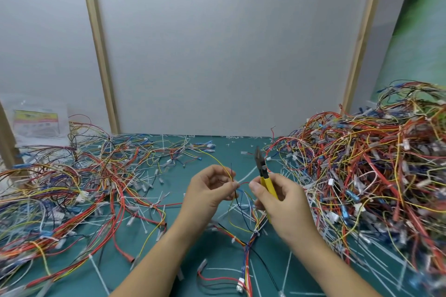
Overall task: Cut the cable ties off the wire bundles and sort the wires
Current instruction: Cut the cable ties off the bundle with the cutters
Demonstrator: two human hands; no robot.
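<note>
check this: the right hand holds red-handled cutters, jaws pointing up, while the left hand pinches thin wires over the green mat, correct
Not quite: the handles are yellow, not red. The head view shows the right hand holding yellow-handled cutters, jaws pointing up, while the left hand pinches thin wires over the green mat.

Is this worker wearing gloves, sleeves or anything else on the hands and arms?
No. The left hand and the right hand are both bare: no gloves, rings or watch can be seen. The left forearm and the right forearm are bare too, with no sleeve in view down to the picture's bottom edge.
</note>
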